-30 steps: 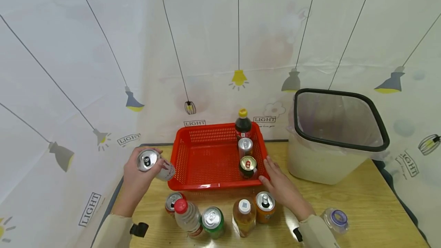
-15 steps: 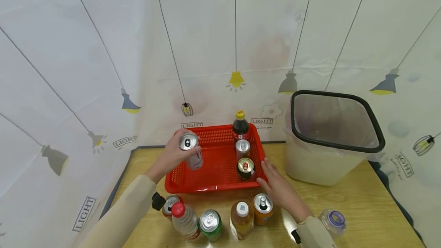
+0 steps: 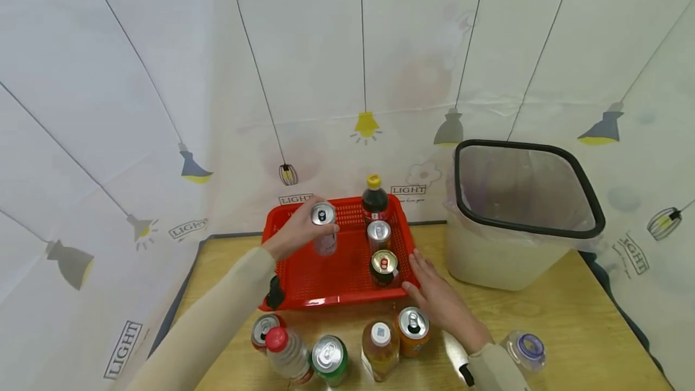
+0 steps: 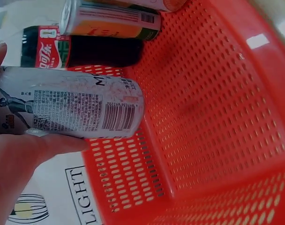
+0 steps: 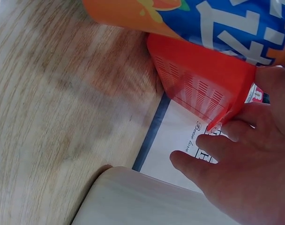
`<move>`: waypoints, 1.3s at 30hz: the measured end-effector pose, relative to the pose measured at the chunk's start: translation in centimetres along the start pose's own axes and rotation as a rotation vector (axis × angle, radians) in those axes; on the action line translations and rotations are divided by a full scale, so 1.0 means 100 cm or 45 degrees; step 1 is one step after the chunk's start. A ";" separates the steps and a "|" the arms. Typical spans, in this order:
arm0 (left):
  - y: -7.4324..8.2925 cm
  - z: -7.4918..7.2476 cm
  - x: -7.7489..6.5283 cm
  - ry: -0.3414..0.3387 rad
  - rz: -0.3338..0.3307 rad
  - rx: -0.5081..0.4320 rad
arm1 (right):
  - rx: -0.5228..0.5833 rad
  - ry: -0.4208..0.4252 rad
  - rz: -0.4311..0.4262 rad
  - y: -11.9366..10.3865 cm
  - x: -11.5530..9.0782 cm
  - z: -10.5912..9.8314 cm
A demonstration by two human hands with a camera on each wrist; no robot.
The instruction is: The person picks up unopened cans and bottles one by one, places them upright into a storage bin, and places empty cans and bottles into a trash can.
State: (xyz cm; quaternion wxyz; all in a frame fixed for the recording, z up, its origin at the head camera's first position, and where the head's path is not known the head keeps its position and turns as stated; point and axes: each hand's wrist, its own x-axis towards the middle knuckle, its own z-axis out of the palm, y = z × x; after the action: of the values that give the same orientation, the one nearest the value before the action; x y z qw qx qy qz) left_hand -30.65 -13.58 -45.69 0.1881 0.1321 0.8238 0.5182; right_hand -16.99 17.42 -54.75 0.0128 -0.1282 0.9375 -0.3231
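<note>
My left hand (image 3: pixel 297 233) grips a pale, printed drink can (image 3: pixel 324 240) upright over the red plastic basket (image 3: pixel 347 300). In the left wrist view, the can's (image 4: pixel 86 101) lower end points into the basket. Along the basket's right side stand a cola bottle (image 3: pixel 374 201) with a yellow cap, a silver-topped can (image 3: pixel 379 234) and a dark can (image 3: pixel 383 265) with a gold top. With fingers extended, my right hand (image 3: pixel 434 299) rests against the basket's right rim, as the right wrist view also shows.
A lined waste bin (image 3: pixel 488 258) stands right of the basket. In front are a red can (image 3: pixel 265 327), a red-capped bottle (image 3: pixel 290 358), a green can (image 3: pixel 329 359), a white-capped bottle (image 3: pixel 380 352) and an orange can (image 3: pixel 412 327). A clear purple-necked bottle (image 3: pixel 526 350) is at right.
My left hand has carried the pale can rightward, from beside the basket's left edge to over its inside. The right hand keeps its place at the rim.
</note>
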 end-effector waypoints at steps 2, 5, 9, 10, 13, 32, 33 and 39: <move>-0.001 0.001 0.005 0.001 -0.016 -0.047 | -0.005 -0.005 -0.006 -0.001 0.000 0.000; -0.002 0.002 0.009 0.010 -0.057 -0.104 | -0.008 -0.015 -0.014 -0.004 0.001 0.000; -0.002 0.003 0.013 -0.014 -0.092 -0.140 | -0.012 -0.020 -0.012 -0.006 0.002 0.001; -0.003 0.004 0.014 -0.025 -0.097 -0.142 | -0.012 -0.021 -0.010 -0.006 0.002 0.001; -0.005 0.008 0.020 -0.047 -0.112 -0.127 | -0.018 -0.022 0.001 -0.006 0.002 0.001; -0.002 0.045 0.059 0.070 -0.121 0.429 | -0.017 -0.031 0.036 -0.004 0.001 0.001; -0.002 0.045 0.061 0.071 -0.111 0.445 | -0.018 -0.031 0.036 -0.004 0.001 0.001; 0.001 0.048 0.070 0.076 -0.037 0.532 | -0.014 -0.020 0.044 -0.003 0.001 0.001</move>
State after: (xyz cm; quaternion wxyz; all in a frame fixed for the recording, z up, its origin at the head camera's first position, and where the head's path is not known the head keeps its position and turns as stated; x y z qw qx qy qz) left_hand -34.70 -6.77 -48.69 0.1398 0.1410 0.9203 0.3370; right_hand -17.05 17.13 -54.66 0.0251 -0.1147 0.9412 -0.3167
